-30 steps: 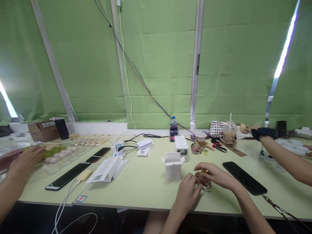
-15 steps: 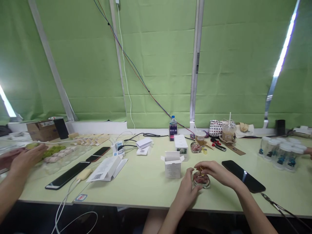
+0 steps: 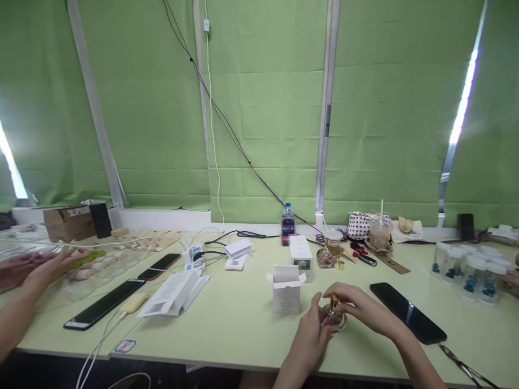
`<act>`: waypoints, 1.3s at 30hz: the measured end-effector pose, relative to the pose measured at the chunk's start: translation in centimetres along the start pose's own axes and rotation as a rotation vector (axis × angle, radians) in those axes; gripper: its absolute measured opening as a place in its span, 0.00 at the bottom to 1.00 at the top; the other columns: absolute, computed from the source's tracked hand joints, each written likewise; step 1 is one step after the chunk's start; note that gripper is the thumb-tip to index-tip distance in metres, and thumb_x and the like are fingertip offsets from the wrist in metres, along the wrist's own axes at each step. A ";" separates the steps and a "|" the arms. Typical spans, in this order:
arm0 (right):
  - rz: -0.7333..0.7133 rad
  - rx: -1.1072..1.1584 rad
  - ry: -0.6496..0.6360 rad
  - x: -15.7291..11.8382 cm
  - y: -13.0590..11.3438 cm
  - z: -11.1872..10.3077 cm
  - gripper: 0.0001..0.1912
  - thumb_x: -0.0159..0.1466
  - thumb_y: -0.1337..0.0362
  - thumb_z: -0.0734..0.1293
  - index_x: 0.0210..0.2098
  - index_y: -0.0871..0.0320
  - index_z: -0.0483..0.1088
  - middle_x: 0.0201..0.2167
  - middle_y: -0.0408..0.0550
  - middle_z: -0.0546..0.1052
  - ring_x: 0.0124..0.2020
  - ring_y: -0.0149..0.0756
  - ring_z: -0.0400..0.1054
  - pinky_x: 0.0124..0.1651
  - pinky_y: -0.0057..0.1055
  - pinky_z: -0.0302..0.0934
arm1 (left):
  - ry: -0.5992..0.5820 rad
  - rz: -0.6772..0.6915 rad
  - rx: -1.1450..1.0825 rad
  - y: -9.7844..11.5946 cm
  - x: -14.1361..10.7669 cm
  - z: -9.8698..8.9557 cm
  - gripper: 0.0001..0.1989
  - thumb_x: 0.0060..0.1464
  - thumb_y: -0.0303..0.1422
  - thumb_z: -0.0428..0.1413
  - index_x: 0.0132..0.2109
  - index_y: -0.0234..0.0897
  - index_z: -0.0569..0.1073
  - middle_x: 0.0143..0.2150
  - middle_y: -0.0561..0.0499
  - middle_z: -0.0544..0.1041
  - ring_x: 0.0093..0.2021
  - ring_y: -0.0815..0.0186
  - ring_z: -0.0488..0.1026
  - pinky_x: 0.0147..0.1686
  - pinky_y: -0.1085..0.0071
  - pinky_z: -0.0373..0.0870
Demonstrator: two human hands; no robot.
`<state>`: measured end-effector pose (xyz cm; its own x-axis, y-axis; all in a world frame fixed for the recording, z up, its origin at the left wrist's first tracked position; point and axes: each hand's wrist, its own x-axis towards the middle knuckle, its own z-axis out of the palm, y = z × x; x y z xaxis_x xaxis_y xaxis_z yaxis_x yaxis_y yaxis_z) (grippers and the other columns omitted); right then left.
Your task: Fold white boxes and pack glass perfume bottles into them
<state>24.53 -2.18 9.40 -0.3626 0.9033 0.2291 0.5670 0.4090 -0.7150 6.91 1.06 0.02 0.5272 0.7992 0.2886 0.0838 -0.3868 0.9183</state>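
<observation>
A small round glass bottle with pink contents [image 3: 333, 320] sits on the table near its front edge. Around its left side curl the fingers of my left hand [image 3: 310, 332]. From the right, my right hand [image 3: 360, 305] pinches the gold top [image 3: 333, 301] of this bottle. Just behind my left hand stands an open white box [image 3: 286, 292] with its flaps up. Farther back are a closed white box [image 3: 300, 256] and a second glass bottle with pink contents [image 3: 325, 259].
Black phone [image 3: 407, 312] and metal pliers [image 3: 466, 367] lie right; lidded clear tubes [image 3: 474, 270] stand beyond. Left are folded papers [image 3: 172, 294], phones, cables and another person's hands [image 3: 48, 267] over a clear tray. Bottle [image 3: 287, 224] and drink cup [image 3: 380, 232] stand behind.
The view has tilted up, so the table and objects appear lower. My hands remain at the bottle, with its gold top now more visible. The other person's hands at the left have shifted over the tray.
</observation>
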 end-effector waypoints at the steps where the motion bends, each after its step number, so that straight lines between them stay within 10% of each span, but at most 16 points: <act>1: 0.017 0.000 -0.010 -0.1 0.0 0.0 0.19 0.57 0.71 0.59 0.45 0.53 0.72 0.44 0.48 0.76 0.43 0.40 0.70 0.45 0.32 0.64 | 0.008 0.020 0.045 0.0 0.0 0.0 0.37 0.47 0.18 0.50 0.64 0.39 0.52 0.50 0.46 0.74 0.50 0.59 0.70 0.51 0.63 0.62; 20: 0.106 0.094 -0.075 0.0 0.1 1.6 0.22 0.46 0.77 0.56 0.39 0.54 0.65 0.39 0.44 0.77 0.40 0.36 0.72 0.41 0.26 0.62 | 0.053 0.134 0.155 1.0 -0.6 -0.4 0.25 0.52 0.23 0.52 0.57 0.38 0.61 0.46 0.46 0.74 0.45 0.60 0.72 0.47 0.65 0.67; 30: 0.017 0.194 0.119 -0.9 -0.9 0.7 0.17 0.63 0.66 0.56 0.52 0.52 0.59 0.40 0.46 0.79 0.41 0.39 0.74 0.48 0.34 0.64 | 0.887 0.327 0.462 -0.7 -1.7 -5.5 0.18 0.56 0.36 0.54 0.53 0.39 0.63 0.54 0.39 0.63 0.59 0.51 0.59 0.57 0.51 0.57; 33: -0.003 0.101 0.291 -0.7 -1.1 0.8 0.18 0.66 0.61 0.55 0.55 0.52 0.57 0.43 0.48 0.77 0.44 0.40 0.73 0.50 0.37 0.63 | 0.758 0.209 0.360 0.3 -0.5 -7.7 0.31 0.50 0.47 0.58 0.57 0.38 0.60 0.60 0.39 0.59 0.63 0.48 0.53 0.60 0.49 0.52; 39: -0.019 0.163 0.513 -0.7 -1.9 1.4 0.19 0.67 0.56 0.56 0.56 0.50 0.56 0.53 0.51 0.70 0.49 0.41 0.71 0.52 0.37 0.65 | 0.444 0.085 0.172 2.6 0.9 -8.6 0.19 0.57 0.49 0.48 0.41 0.40 0.73 0.47 0.45 0.69 0.54 0.53 0.64 0.53 0.57 0.62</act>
<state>22.68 -3.77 9.71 0.0590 0.8600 0.5069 0.4274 0.4371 -0.7914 0.33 4.68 4.98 0.1299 0.8662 0.4826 0.2143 -0.4997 0.8393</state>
